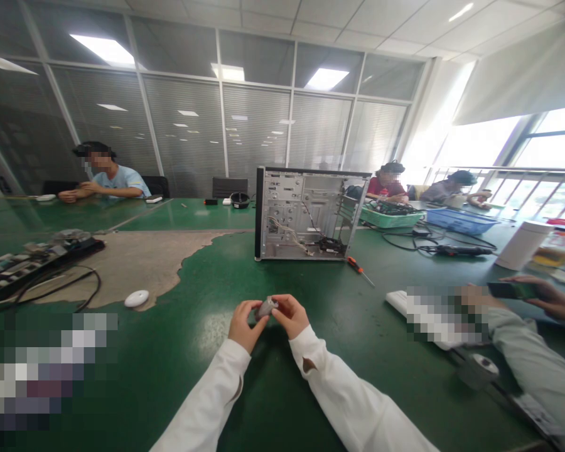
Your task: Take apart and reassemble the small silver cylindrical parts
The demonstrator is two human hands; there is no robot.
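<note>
Between my two hands is a small grey object (267, 306), roughly cylindrical, held just above the green table (216, 282). The thumb and fingers of my left hand (245, 323) pinch its left side. My right hand (289, 315) grips its right end with thumb and fingers. What exactly the object is cannot be made out. Straight beyond my hands stands an open metal computer case (311, 213), upright, with wires inside. An orange-handled screwdriver (356, 266) lies by its right front corner.
A white oval object (136, 298) and a power strip with cables (42, 263) lie left. Right are a green basket (390, 218), a blue basket (461, 221), a white cylinder (522, 245) and a person's forearms (532, 351). More people sit across the table.
</note>
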